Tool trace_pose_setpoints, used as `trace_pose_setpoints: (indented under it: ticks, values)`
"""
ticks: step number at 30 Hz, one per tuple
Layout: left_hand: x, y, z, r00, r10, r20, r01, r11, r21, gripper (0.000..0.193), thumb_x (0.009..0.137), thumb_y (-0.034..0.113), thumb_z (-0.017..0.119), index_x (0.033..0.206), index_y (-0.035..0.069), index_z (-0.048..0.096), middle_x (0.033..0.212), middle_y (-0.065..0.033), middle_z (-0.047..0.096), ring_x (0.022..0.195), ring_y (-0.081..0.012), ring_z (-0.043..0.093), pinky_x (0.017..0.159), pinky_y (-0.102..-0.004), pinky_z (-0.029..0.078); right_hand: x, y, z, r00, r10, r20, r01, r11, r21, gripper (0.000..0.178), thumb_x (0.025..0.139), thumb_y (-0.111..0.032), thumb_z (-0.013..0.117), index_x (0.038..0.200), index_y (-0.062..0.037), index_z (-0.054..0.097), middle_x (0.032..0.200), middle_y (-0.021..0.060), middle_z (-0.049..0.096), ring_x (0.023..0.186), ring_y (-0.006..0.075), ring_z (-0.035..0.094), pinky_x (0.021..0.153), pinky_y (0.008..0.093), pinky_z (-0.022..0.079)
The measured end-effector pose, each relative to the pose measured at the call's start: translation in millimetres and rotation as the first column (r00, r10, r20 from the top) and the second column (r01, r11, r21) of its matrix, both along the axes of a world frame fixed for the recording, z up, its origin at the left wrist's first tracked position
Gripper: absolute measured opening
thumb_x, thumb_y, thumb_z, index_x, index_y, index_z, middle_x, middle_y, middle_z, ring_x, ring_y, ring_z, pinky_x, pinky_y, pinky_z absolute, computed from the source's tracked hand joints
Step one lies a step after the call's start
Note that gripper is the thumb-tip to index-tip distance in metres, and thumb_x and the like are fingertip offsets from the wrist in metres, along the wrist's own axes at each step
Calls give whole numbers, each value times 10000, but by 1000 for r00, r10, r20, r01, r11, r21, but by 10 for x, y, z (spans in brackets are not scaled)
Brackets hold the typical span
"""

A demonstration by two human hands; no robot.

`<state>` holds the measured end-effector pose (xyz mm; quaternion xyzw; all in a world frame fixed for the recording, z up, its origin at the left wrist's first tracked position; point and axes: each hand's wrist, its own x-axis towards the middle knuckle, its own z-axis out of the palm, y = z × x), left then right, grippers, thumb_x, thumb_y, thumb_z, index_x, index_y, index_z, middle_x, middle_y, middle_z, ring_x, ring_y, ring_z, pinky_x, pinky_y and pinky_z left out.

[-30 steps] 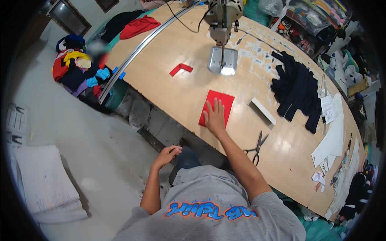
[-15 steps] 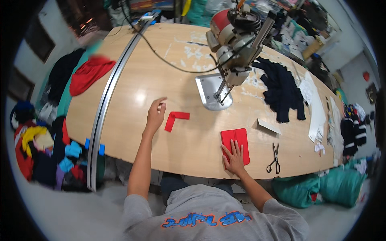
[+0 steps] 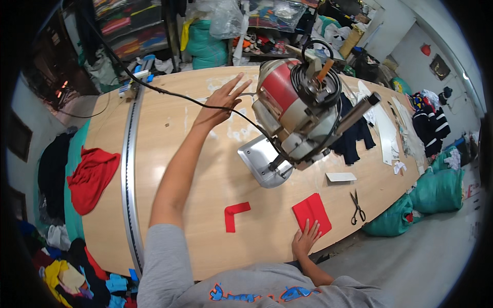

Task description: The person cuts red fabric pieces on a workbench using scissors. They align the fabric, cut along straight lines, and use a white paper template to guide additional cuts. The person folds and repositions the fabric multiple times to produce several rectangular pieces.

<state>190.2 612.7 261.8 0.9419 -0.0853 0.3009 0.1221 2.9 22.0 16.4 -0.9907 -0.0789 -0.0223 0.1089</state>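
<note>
My left hand (image 3: 221, 104) is stretched far forward over the table, fingers spread and holding nothing. It is beside the upright cloth cutting machine (image 3: 292, 108), which has a red motor housing and a metal base plate. The machine's black cable (image 3: 172, 94) passes across that hand in the picture; whether they touch I cannot tell. My right hand (image 3: 306, 239) lies flat, with fingers apart, on the near edge of a folded red cloth (image 3: 309, 209). Between my arms rests an L-shaped red fabric strip (image 3: 233, 214). Black scissors (image 3: 355, 208) lie right of the folded cloth.
A metal rail (image 3: 129, 169) crosses the table's left side, with a red fabric heap (image 3: 93, 179) beyond it. A folded white card (image 3: 340, 177), dark cloth (image 3: 354, 136) and white strips (image 3: 382, 126) are at the right. Green sacks (image 3: 436, 190) stand off the right edge.
My left hand has gone from beside the red strip to far forward, near the cutting machine. My right hand stays on the folded cloth, now at its near edge. The view has tilted up.
</note>
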Motion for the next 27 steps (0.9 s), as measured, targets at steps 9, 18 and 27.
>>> trace_pose_setpoints:
  ticks: [9, 18, 27]
  values:
    - [915, 232, -93, 879, -447, -168, 476, 841, 256, 285, 982, 216, 737, 1175, 6, 739, 1496, -200, 632, 1425, -354, 579, 1176, -465, 490, 24, 79, 18, 998, -28, -56, 24, 998, -61, 740, 1022, -264, 581, 1723, -122, 391, 1831, 261, 197, 1709, 438, 145, 1369, 643, 60]
    - [880, 202, -295, 830, -432, -353, 474, 880, 39, 663, 784, 218, 824, 1416, 69, 692, 1526, -216, 636, 1448, -435, 560, 1269, -518, 425, 77, 13, -5, 998, -29, -63, 27, 999, -28, 752, 994, -257, 609, 1712, -139, 419, 1809, 261, 248, 1702, 442, 167, 1362, 668, 68]
    - [534, 261, -764, 933, -268, -241, 233, 958, -165, 722, 793, 356, 912, 1441, 118, 699, 1527, -197, 650, 1456, -424, 563, 1247, -536, 412, 76, -70, -38, 998, -27, -56, 29, 999, 38, 745, 1011, -293, 638, 1718, -187, 432, 1814, 255, 246, 1710, 413, 171, 1362, 673, 62]
